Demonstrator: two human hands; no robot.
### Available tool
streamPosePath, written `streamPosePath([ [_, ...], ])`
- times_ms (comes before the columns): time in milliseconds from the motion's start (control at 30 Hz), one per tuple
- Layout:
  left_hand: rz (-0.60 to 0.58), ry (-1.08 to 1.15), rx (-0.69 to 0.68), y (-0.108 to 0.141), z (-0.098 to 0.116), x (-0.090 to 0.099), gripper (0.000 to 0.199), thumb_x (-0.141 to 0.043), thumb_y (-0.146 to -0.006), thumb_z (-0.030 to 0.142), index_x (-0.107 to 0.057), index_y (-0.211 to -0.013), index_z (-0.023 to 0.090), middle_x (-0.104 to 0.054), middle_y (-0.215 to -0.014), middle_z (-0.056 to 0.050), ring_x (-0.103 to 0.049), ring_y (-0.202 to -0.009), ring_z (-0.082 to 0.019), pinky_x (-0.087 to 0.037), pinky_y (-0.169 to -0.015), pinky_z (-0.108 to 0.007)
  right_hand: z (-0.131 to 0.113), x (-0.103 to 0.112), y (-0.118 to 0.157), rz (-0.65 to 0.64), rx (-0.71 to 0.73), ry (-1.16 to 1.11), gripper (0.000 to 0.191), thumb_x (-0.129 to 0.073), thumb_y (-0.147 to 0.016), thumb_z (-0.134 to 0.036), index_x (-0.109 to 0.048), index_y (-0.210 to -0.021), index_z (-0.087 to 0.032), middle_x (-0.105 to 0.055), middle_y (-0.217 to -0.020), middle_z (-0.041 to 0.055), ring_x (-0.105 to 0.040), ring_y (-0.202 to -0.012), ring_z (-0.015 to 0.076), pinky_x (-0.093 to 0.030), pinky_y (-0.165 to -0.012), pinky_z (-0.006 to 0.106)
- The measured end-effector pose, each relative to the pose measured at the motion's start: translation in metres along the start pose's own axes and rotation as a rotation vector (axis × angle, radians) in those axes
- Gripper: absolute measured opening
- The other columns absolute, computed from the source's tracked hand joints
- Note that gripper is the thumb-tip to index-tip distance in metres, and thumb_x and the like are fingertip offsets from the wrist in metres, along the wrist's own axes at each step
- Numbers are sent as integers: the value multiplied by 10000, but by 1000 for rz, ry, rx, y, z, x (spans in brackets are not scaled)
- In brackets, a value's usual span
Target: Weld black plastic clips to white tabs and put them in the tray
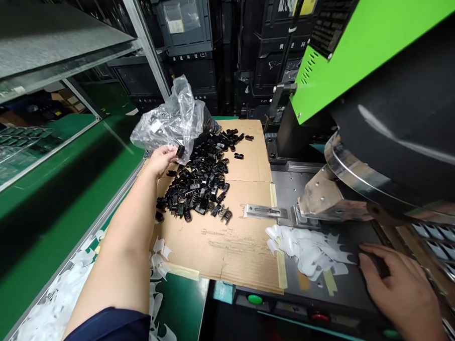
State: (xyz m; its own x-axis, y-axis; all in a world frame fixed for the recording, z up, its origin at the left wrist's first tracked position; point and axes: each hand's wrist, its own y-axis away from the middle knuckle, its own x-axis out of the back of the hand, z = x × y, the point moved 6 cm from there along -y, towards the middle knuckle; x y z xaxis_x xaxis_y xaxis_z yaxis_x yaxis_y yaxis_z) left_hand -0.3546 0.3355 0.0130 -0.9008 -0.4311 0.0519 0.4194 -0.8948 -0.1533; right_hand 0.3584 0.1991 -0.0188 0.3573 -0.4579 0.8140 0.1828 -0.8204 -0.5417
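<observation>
Pinching a small black plastic part (180, 151) with fingers (170, 149) of the left hand (161, 161); curving the right hand (405, 284) near curved white plastic pieces (314, 251), with unclear grip.

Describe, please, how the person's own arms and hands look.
The left hand and right hand are both without gloves. The left forearm is bare, with no watch or bracelet visible, below a dark navy sleeve. No right sleeve is in view.

Navy-blue sleeve (110, 332), bare left forearm (119, 240)
</observation>
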Motion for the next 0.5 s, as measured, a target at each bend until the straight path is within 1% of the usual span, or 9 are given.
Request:
streamPosePath([
  [67, 14, -63, 65, 3, -11, 1, 471, -1019, -561, 483, -717, -782, 196, -744, -827, -43, -673, -745, -164, -574, -698, -290, 0, 0, 0, -3, 2, -2, 325, -465, -1026, -554, -649, -1042, -287, -776, -1062, 87, -725, -1016, 363, -537, -935, 532],
  [100, 21, -81, 78, 5, -15, 2, 469, -1013, -571, 487, -711, -783, 198, -744, -831, -45, -674, -757, -166, -574, -694, -286, 0, 0, 0, -4, 1, -2, 323, -465, -1027, -554, -648, -1040, -288, -776, -1063, 85, -726, -1017, 362, -538, -938, 532],
  [200, 45, -88, 70, 4, -12, 2, 455, -997, -609, 482, -711, -819, 197, -764, -900, -60, -697, -823, -179, -593, -735, -298, -1, 0, -1, -3, 0, -3, 318, -467, -1028, -550, -647, -1038, -289, -777, -1067, 87, -728, -1017, 362, -540, -945, 532],
  [267, 22, -61, 67, 2, 1, 0, 442, -995, -632, 457, -725, -856, 188, -781, -952, -81, -723, -864, -196, -614, -792, -332, -2, 1, -1, -3, 4, -3, 315, -467, -1029, -549, -646, -1037, -289, -777, -1065, 89, -728, -1010, 364, -541, -939, 533],
  [367, -113, 85, -7, 1, 34, -2, 445, -964, -706, 424, -761, -1024, 188, -790, -1167, -118, -760, -1068, -260, -623, -962, -419, -4, 2, -2, -8, 3, 2, 314, -470, -1027, -551, -646, -1038, -291, -776, -1067, 91, -725, -1013, 367, -539, -940, 535],
  [400, -143, 146, -48, 2, 45, 1, 454, -932, -749, 446, -761, -1092, 201, -775, -1255, -120, -748, -1157, -283, -611, -1016, -449, -4, 2, -2, -9, 3, 5, 317, -471, -1026, -554, -647, -1038, -291, -776, -1069, 93, -724, -1016, 368, -537, -941, 536],
  [433, -145, 200, -88, 4, 53, 7, 459, -883, -799, 486, -755, -1149, 218, -753, -1330, -115, -726, -1234, -300, -597, -1057, -476, -5, 2, -2, -9, 3, 8, 320, -470, -1026, -557, -647, -1038, -289, -775, -1070, 96, -722, -1019, 371, -536, -940, 538],
  [467, -118, 240, -116, 7, 57, 16, 459, -825, -845, 531, -748, -1187, 235, -732, -1384, -109, -703, -1289, -311, -585, -1085, -495, -5, 3, -2, -10, 4, 9, 324, -469, -1025, -559, -647, -1038, -288, -775, -1071, 100, -721, -1019, 372, -536, -933, 539],
  [500, -70, 259, -130, 9, 57, 27, 457, -770, -879, 564, -742, -1208, 249, -718, -1416, -103, -687, -1321, -314, -576, -1104, -505, -5, 3, -2, -10, 4, 6, 326, -470, -1024, -560, -646, -1037, -286, -775, -1069, 102, -721, -1016, 373, -536, -926, 539],
])
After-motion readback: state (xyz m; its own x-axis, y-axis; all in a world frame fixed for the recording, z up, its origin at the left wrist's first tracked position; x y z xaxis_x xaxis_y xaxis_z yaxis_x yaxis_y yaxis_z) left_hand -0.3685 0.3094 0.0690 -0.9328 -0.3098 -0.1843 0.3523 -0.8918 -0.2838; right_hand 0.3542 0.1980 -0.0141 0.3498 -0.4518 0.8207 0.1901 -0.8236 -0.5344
